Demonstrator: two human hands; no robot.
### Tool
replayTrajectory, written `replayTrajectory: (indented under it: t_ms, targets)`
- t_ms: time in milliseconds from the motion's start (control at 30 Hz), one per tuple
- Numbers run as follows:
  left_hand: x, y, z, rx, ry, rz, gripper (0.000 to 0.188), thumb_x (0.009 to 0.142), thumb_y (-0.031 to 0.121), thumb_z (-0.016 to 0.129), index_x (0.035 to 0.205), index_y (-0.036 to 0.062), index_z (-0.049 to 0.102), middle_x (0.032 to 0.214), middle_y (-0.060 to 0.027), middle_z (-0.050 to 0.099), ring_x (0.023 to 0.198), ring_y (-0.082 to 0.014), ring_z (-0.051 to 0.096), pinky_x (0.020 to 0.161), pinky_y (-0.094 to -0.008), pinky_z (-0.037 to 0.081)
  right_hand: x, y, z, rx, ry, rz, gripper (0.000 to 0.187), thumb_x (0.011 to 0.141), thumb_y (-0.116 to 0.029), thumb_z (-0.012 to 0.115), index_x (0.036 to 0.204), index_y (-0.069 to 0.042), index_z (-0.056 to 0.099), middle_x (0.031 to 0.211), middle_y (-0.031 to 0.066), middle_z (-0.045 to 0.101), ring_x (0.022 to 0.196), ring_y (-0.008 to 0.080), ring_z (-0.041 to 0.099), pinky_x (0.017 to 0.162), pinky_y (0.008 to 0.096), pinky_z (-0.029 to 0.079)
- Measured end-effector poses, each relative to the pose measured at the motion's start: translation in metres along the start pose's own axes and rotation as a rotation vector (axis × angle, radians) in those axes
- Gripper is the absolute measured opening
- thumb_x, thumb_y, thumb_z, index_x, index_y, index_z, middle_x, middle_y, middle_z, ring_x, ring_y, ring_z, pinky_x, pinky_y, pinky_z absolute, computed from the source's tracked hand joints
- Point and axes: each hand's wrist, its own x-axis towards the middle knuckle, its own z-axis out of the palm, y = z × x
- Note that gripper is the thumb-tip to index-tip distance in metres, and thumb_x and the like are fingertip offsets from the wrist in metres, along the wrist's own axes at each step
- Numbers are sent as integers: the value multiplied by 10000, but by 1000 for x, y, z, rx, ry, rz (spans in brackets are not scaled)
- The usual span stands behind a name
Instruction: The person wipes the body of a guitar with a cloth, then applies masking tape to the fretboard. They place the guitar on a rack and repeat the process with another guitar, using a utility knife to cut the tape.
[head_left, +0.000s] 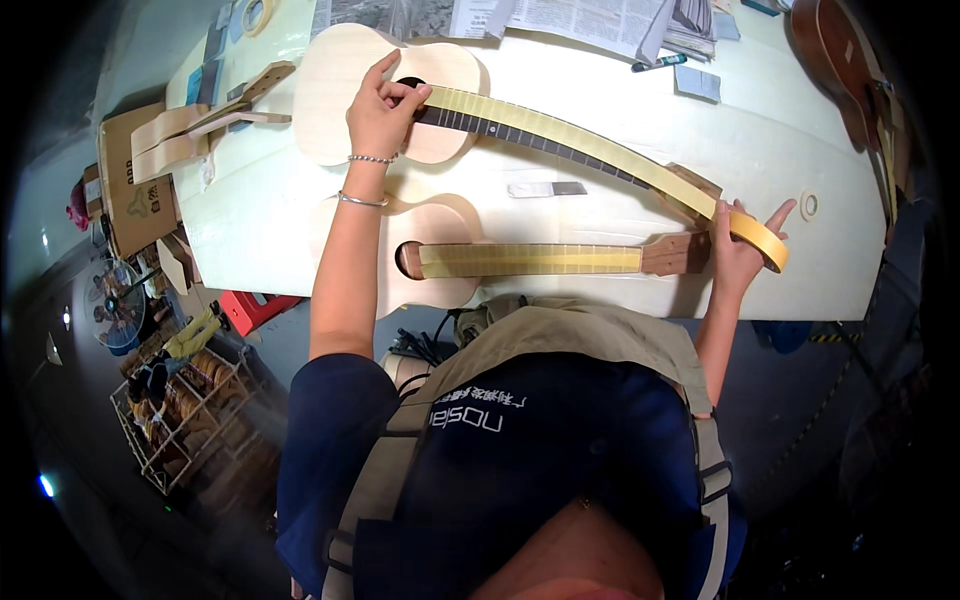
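Observation:
My left hand point(378, 115) pinches the free end of a yellow masking tape strip point(575, 132) at the sound hole of the farther pale wooden ukulele point(345, 90). The strip stretches rightward along that instrument's dark fretboard point(540, 143), partly covering it from view. My right hand point(735, 262) grips the masking tape roll point(768, 243) near the far ukulele's headstock, most of which is hidden. Nearer to me lies a second pale ukulele point(425, 290). Yellow tape point(530, 259) covers its fretboard, and its brown headstock point(672, 254) sits beside my right hand.
Between the two necks lies a small flat blade-like piece point(547, 189). Another tape roll point(809, 205) rests at the right. Newspapers point(590, 25) and a marker point(659, 63) are at the back. A brown ukulele point(835, 70) stands far right; wooden neck pieces point(205, 118) lie left.

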Motion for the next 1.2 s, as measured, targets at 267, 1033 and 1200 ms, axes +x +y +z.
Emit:
replayTrajectory:
  t_ms: [267, 1033, 1200]
  targets:
    - [-39, 9, 13, 952, 29, 538, 638, 816, 363, 623, 1360, 101, 416, 1342, -41, 483, 1300, -302, 350, 1026, -644, 98, -1, -5, 2, 469, 3, 249, 987, 803, -149, 685, 1451, -28, -49, 932, 163, 671, 961, 192, 618, 963, 311, 383]
    - [-110, 35, 118, 775, -428, 669, 297, 706, 116, 695, 958, 47, 555, 735, -108, 571, 711, -289, 563, 623, -384, 455, -14, 9, 40, 771, 182, 273, 540, 826, -92, 668, 1285, 36, 414, 1043, 123, 623, 1013, 177, 567, 923, 301, 431]
    - [-123, 77, 143, 38, -474, 278, 294, 780, 92, 706, 1024, 13, 561, 692, -58, 625, 605, -108, 586, 554, -232, 473, -13, 6, 37, 796, 161, 305, 404, 831, -147, 672, 1158, 37, 523, 1105, 127, 596, 1002, 172, 562, 893, 297, 439]
